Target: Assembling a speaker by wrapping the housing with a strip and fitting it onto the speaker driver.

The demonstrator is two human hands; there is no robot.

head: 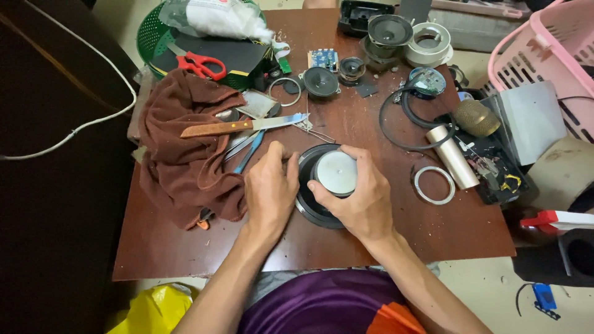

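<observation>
Both hands meet at the middle of the brown wooden surface (185,247). Curled around the near right side of a pale round magnet (337,173), the right hand (356,201) grips it with fingers and thumb; the magnet sits on the back of a black speaker unit (307,204) that lies face down on the surface. Fingers of the left hand (270,188) are folded, pressing against the speaker's left rim, thumb up near its top edge.

Just left of the hands lies a crumpled brown cloth (179,161), with a wooden-handled knife (241,126) resting across it. Red scissors (199,64) lie farther back on a black box. To the right, a metal ring (434,185) lies flat, near a silver cylinder (453,157) and a gold microphone head (476,117). Smaller speakers (320,81) sit at the far side.
</observation>
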